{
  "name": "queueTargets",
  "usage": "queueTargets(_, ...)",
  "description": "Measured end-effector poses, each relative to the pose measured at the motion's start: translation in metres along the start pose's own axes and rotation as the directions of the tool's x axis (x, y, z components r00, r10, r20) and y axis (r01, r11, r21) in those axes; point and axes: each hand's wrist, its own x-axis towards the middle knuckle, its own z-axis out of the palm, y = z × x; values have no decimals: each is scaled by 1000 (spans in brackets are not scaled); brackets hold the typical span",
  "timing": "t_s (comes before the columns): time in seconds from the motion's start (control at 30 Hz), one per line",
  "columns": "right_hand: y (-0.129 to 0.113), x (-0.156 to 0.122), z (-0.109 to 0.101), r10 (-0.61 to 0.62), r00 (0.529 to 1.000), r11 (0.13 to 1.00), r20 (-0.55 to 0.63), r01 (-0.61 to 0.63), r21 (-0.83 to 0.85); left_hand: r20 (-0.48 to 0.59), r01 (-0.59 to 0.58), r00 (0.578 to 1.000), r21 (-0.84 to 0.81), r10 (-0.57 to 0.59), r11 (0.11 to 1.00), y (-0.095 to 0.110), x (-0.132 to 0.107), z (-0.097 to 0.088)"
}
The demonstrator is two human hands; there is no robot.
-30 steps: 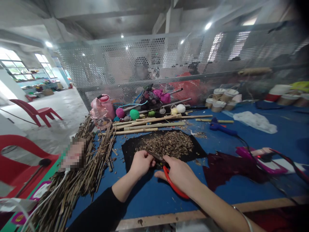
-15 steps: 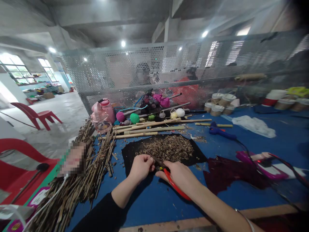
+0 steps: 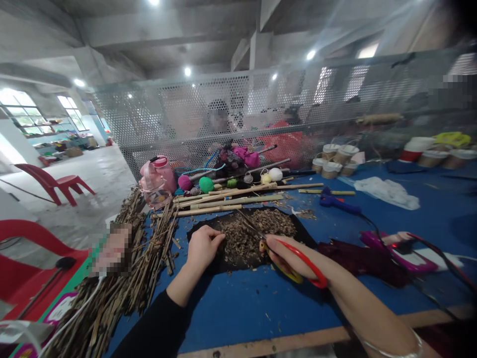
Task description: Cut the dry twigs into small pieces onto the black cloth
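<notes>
My right hand point(image 3: 288, 256) grips red-handled scissors point(image 3: 301, 258), blades pointing up and left over a pile of brown chopped bits point(image 3: 261, 231). The pile lies on a black cloth point(image 3: 201, 233) on the blue table point(image 3: 242, 308). My left hand point(image 3: 203, 246) rests on the cloth's left part, fingers curled at the pile's edge; whether it holds a bit is unclear.
A heap of thin dry sticks point(image 3: 122, 278) lies left. Long bamboo rods point(image 3: 231, 196), yarn balls point(image 3: 206, 184) and a pink jug point(image 3: 158, 176) stand behind. A blue glue gun point(image 3: 337, 201), dark red cloth point(image 3: 357, 256) and pink tool point(image 3: 398, 243) are right. People sit beyond the mesh screen point(image 3: 223, 114).
My right hand has lifted and turned the scissors rightward, away from the left hand. The left hand let go of the piece being cut and moved to the pile's edge.
</notes>
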Motion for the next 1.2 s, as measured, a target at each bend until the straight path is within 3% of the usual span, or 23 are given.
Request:
queueTargets(0.17,3,0,5,-18,1000,1000,17,19,-4,45,-38,998,-48,40,998,-3,-1,1)
queueTargets(0.27,-1,-2,5,12,999,999,44,-11,-30,-33,-120,992,32,121,992,-4,-2,2)
queueTargets(0.37,-3,-5,4,39,996,998,78,-43,55,-126,-182,973,118,196,976,-2,-3,4)
queueTargets(0.57,-8,-10,1,-4,983,989,186,-23,143,-132,-259,958,-1,256,966,12,-12,10)
queueTargets(0.8,-15,-10,1,-57,955,997,292,37,75,-19,-231,972,-295,236,927,22,-15,10)
queueTargets(0.93,-17,-16,0,-52,958,998,281,59,-17,-43,-149,989,-429,144,891,20,-11,9)
queueTargets(1.07,-9,-23,-12,-92,955,995,282,96,1,-88,-83,994,-317,58,945,10,-4,8)
queueTargets(1.2,3,-14,-29,-172,962,964,213,120,237,-81,16,996,-182,-31,983,2,5,0)
